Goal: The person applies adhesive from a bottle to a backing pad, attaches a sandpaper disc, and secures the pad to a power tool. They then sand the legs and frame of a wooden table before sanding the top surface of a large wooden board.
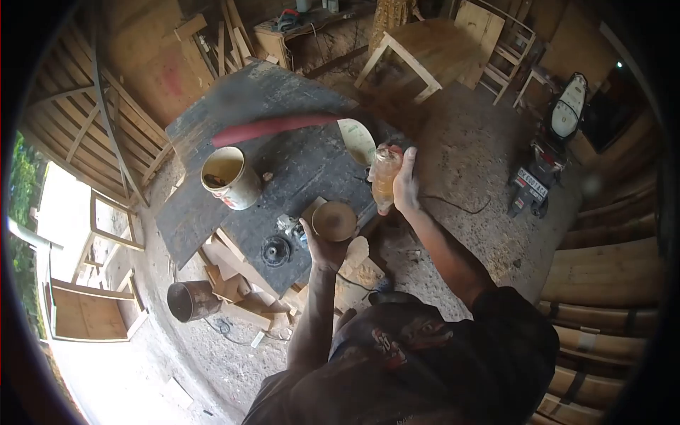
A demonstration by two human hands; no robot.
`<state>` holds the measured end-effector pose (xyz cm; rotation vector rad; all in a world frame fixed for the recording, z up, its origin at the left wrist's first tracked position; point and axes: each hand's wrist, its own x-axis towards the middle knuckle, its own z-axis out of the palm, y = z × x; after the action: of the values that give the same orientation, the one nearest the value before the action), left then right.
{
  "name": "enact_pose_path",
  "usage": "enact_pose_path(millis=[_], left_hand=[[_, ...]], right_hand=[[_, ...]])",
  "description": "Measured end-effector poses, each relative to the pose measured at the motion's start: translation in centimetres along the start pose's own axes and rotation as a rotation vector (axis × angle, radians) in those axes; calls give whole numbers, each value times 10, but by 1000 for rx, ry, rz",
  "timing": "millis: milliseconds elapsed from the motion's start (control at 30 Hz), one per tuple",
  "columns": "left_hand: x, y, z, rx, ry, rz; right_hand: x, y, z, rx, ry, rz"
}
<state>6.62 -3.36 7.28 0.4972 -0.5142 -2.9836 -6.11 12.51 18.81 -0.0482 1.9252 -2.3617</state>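
My left hand [327,249] holds a round brown bowl [334,221] from below, its opening facing up, over the near edge of the dark table [283,92]. To the right, my right hand [406,181] is wrapped round a clear plastic bottle [385,177] with amber contents. The bottle is roughly upright and apart from the bowl. Just behind it a pale oval container [357,141] is tilted on the table. A black round part [275,251] lies left of my left hand, beside a small metal piece [287,224].
A white bucket [231,178] and a long red roll [273,128] are on the table. Wood scraps [244,290] and a rusty bucket [193,301] lie on the floor at the left. A motorcycle [542,166] stands at the right. A person's patterned clothing [392,20] shows at the back.
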Motion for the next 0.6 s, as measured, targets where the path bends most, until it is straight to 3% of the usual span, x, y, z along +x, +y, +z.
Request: enact_pose_path(millis=[133, 167, 267, 367, 433, 467, 500, 533, 600], left_hand=[[-21, 7, -27, -72, -3, -30], [-26, 7, -27, -33, -15, 6], [-35, 17, -19, 22, 10, 33], [-42, 21, -27, 23, -97, -6], [-56, 22, -25, 24, -165, -37], [-60, 19, -22, 25, -133, -37], [-61, 16, -18, 53, -120, -31], [-65, 18, -15, 79, -103, -13], [-73, 17, 4, 26, -141, -11]], right_hand=[[1, -28, 1, 380, -382, -409], [2, -21, 6, 374, -367, -415], [-7, 40, 39, 346, -142, -171], [-36, 28, 45, 113, -152, -49], [-55, -15, 58, 536, -285, -31], [-51, -22, 59, 552, -349, -119], [-68, -51, 78, 466, 42, -140], [-63, -46, 71, 608, -252, -75], [-49, -32, 63, 629, -392, -19]])
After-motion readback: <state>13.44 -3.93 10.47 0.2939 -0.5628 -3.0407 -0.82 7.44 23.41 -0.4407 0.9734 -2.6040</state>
